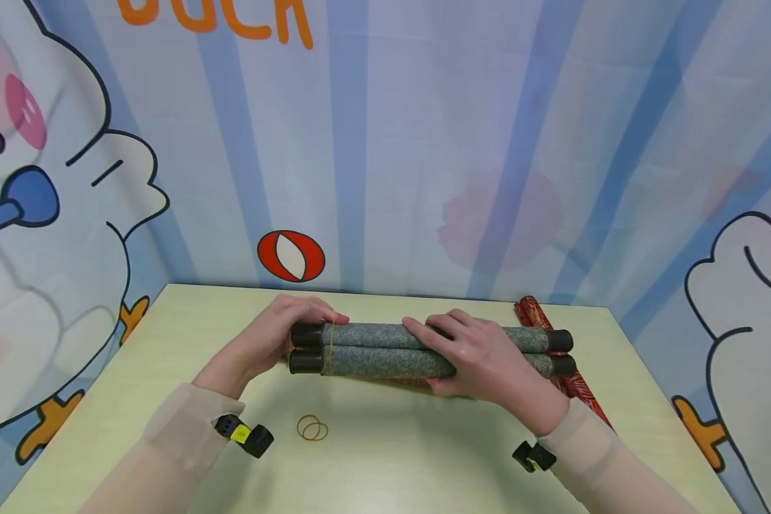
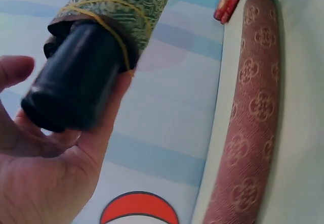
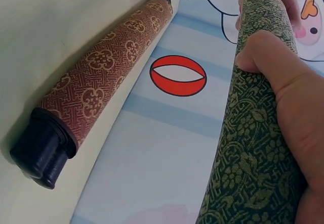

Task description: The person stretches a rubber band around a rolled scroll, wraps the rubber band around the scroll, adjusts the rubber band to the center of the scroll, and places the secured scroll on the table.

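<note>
Both hands hold a grey-green patterned hanging scroll (image 1: 385,360) above the table, its two rolled sides lying together with black knobs at the ends. In the right wrist view the scroll (image 3: 253,148) shows a leafy brocade. My right hand (image 1: 488,353) grips it right of its middle, thumb along the cloth. At its left end my left hand (image 1: 276,328) curls round the black knobs (image 2: 76,77), the thumb standing apart from them. A thin yellow rubber band (image 2: 119,32) loops round the scroll near that end, close to the left fingers.
Two loose rubber bands (image 1: 312,427) lie on the pale table (image 1: 385,464). A reddish-brown patterned scroll (image 3: 101,72) lies along the table's back, mostly hidden in the head view. A red scroll (image 1: 581,392) lies at the right. A cartoon-printed cloth (image 1: 392,178) hangs behind.
</note>
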`<control>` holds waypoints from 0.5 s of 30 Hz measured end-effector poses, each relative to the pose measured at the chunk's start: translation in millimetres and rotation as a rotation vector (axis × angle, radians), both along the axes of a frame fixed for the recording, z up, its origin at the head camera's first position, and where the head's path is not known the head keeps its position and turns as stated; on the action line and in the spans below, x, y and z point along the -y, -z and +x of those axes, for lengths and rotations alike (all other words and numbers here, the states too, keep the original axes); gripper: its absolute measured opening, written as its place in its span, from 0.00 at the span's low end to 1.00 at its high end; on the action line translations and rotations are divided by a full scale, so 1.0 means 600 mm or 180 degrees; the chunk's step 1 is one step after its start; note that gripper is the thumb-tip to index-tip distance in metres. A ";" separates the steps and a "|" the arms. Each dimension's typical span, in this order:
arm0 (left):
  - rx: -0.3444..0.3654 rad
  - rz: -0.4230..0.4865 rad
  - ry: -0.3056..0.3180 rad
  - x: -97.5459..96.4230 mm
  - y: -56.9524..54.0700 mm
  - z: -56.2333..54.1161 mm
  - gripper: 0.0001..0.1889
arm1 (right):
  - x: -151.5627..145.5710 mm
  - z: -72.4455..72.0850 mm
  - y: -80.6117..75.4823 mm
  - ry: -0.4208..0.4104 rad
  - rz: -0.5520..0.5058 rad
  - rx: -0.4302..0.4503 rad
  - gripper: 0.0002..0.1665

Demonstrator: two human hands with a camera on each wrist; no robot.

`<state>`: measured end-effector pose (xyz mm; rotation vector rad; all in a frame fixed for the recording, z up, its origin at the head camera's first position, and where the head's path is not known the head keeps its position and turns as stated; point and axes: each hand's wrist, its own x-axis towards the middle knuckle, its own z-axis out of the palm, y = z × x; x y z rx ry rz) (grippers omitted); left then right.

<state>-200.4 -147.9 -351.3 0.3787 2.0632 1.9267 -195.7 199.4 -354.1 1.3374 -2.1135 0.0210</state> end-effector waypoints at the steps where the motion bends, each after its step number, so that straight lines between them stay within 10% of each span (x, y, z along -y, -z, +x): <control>1: 0.0123 0.0081 -0.0036 -0.001 0.002 0.001 0.21 | -0.001 0.000 0.001 0.0020 -0.0025 0.0013 0.57; 15: 0.0900 0.0940 -0.0237 -0.010 0.035 0.007 0.30 | -0.004 -0.001 0.015 0.0075 -0.0088 -0.0110 0.56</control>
